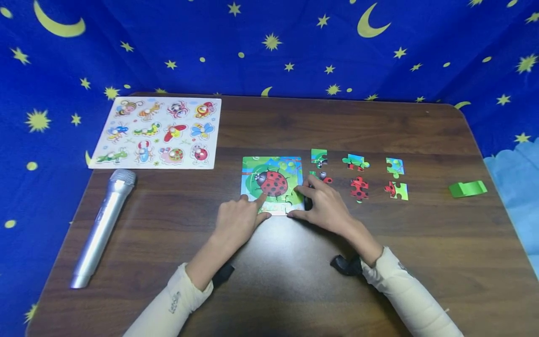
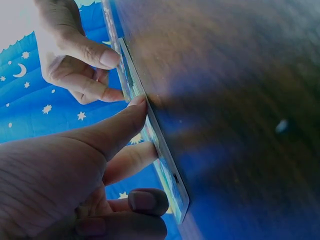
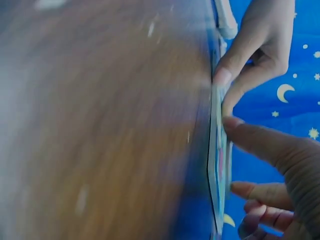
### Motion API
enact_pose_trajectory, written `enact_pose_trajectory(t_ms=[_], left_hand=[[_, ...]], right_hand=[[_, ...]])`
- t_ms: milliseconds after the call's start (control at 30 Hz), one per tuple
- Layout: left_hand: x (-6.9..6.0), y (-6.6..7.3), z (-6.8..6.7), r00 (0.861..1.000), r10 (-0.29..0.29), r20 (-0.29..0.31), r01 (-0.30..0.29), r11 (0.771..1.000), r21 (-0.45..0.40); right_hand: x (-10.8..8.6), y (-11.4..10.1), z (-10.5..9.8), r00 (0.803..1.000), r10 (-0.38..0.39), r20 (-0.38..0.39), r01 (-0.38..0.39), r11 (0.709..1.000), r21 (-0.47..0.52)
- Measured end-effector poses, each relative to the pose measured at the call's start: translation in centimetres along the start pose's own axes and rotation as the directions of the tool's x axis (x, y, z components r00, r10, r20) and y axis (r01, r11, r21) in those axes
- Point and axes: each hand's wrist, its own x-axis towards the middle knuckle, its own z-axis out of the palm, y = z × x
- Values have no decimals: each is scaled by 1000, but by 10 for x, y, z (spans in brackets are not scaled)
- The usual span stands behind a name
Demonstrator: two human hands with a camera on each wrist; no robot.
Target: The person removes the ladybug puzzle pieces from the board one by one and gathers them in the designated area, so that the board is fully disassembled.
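Observation:
A square ladybug puzzle board (image 1: 273,183) lies flat on the table. Some fitted pieces show near its lower edge. My left hand (image 1: 237,217) touches the board's lower part with the index finger, its thumb at the near edge. At the right side my right hand (image 1: 326,206) spreads thumb and index finger, touching the board's near right corner and right edge. Both thumbs meet the board's near edge in the left wrist view, where the board (image 2: 165,165) appears edge-on. Just beyond the right hand lies a red-and-green puzzle piece (image 1: 325,178), partly hidden by its fingers.
Several loose puzzle pieces (image 1: 359,188) lie in two rows to the right. A green block-like object (image 1: 467,188) sits near the right edge. At left are a silver microphone (image 1: 103,227) and a white insect peg puzzle (image 1: 157,133). A blue star-patterned cloth (image 1: 236,37) hangs behind the table (image 1: 286,290).

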Motion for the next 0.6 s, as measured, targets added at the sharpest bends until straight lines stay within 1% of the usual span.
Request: enact_pose_trajectory(t_ms=[133, 267, 600], left_hand=[[1, -1, 0, 1000, -2, 2, 2, 1000, -7], [0, -2, 0, 1000, -6, 4, 6, 1000, -15], [0, -1, 0, 1000, 8, -5, -8, 999, -31]], right_hand=[[-9, 9, -7, 1000, -13, -14, 13, 1000, -15], [-22, 23, -15, 999, -22, -31, 22, 1000, -21], [-68, 67, -38, 996, 3, -90, -5, 1000, -25]])
